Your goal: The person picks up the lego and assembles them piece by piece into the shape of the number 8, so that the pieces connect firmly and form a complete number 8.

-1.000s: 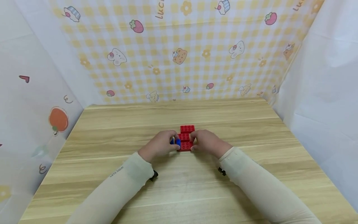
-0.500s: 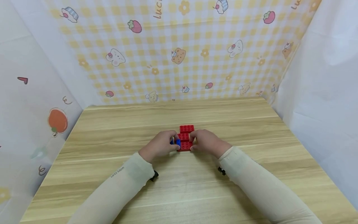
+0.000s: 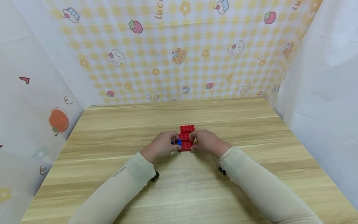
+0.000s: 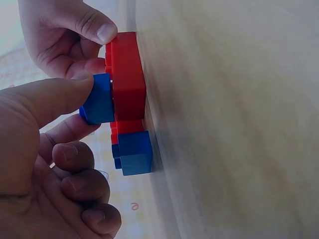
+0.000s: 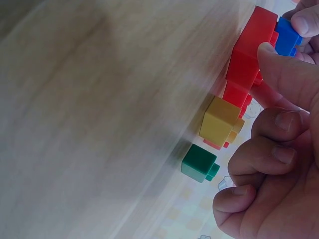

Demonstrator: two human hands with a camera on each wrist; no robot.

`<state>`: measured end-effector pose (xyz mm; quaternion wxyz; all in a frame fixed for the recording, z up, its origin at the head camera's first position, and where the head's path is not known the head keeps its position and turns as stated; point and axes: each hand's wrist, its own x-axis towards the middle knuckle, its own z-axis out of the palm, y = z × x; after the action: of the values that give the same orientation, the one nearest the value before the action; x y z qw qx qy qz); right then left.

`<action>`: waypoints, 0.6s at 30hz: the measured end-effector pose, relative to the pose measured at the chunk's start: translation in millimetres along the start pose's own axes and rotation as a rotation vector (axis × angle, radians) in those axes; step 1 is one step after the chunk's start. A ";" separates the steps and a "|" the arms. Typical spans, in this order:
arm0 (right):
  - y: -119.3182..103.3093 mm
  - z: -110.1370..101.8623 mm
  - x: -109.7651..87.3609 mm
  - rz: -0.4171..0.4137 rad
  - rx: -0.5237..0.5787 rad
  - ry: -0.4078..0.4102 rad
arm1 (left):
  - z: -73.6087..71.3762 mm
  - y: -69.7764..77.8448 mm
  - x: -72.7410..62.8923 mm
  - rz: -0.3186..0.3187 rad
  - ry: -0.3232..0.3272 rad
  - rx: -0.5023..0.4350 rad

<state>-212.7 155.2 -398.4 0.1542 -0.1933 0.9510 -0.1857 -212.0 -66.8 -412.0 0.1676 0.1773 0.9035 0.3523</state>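
Observation:
Nearest me in a group of bricks lies a red toy brick (image 3: 186, 145), its studs facing up. Above its left end my left hand (image 3: 160, 145) pinches a small blue brick (image 4: 99, 99) between thumb and index finger. That blue brick sits against the red studs, and a thin gap shows between them in the left wrist view. With thumb and index finger my right hand (image 3: 208, 142) grips the red brick's right end. In the right wrist view its other fingers are curled in. Behind lies a second red brick (image 3: 183, 137), partly hidden by the hands.
Farther back on the wooden table (image 3: 179, 193) is another red brick (image 3: 187, 128). The left wrist view shows a second blue brick (image 4: 135, 154) beyond the held one. A yellow brick (image 5: 218, 122) and a green brick (image 5: 198, 163) stand past the right hand.
My left hand and the blue brick have shifted very slightly to the right. The right hand keeps its grip in the same place.

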 end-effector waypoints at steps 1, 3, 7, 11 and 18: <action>0.1 -0.1 0.1 0.001 0.000 0.000 | 0.4 -0.2 0.3 0.001 0.000 0.002; 0.1 -0.4 0.2 0.002 0.003 -0.002 | 1.0 -0.8 0.7 0.002 0.004 0.004; -0.1 -0.9 0.1 0.002 0.009 -0.007 | 1.5 -1.3 0.1 -0.004 0.005 -0.005; 0.1 0.3 0.8 0.004 0.012 -0.009 | 1.1 -1.1 -1.5 -0.009 0.005 -0.006; 4.8 2.9 1.4 -0.017 0.015 0.001 | 1.4 0.6 -2.8 -0.011 0.011 -0.003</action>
<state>-214.3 157.9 -403.2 0.1535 -0.1999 0.9481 -0.1940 -208.8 -66.8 -412.1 0.1646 0.1703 0.9048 0.3538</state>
